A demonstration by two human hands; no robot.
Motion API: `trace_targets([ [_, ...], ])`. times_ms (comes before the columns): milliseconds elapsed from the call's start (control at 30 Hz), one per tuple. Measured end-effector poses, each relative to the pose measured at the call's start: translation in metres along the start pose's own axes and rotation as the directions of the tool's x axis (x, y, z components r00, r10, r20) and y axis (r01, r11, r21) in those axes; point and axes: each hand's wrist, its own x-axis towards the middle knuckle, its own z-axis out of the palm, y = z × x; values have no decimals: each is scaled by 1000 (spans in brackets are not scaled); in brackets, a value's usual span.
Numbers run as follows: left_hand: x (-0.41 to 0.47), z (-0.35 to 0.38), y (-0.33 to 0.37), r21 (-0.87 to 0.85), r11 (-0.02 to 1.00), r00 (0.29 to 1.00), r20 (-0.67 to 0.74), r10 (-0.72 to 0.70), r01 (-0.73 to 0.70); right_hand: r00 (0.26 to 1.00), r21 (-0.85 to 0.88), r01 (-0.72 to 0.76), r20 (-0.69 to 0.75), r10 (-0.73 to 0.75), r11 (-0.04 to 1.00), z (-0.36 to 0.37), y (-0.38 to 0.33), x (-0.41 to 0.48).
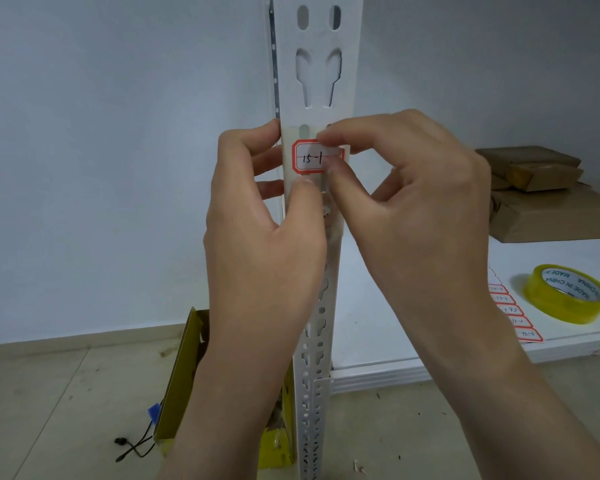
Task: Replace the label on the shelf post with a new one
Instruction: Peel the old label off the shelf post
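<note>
A white slotted shelf post [317,74] stands upright in the middle of the view. A red-bordered white label [309,156] with handwritten "15-1" sits on its front under clear tape. My left hand [267,223] wraps the post from the left, its thumb pressed on the front just below the label. My right hand [406,188] pinches the label's right edge between index finger and thumb. The label's right end is hidden by those fingers.
On the white shelf board [413,334] to the right lie a sheet of red-bordered labels [515,313] and a yellow roll of clear tape [568,292]. Brown cardboard parcels [541,195] are stacked behind them. A yellow box [184,375] and a black cable [132,445] lie on the floor.
</note>
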Motion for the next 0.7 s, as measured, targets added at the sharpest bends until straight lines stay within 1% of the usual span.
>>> trace_targets([
  [233, 0, -1, 1, 0, 1000, 1000, -2, -5, 5, 999, 38, -47, 26, 46, 998, -2, -2, 3],
  [533, 0, 0, 1, 8, 1000, 1000, -2, -1, 1, 1000, 43, -30, 8, 30, 999, -2, -2, 2],
  [700, 0, 0, 1, 3, 1000, 1000, -2, -4, 4, 998, 90, -61, 17, 60, 994, -3, -4, 3],
])
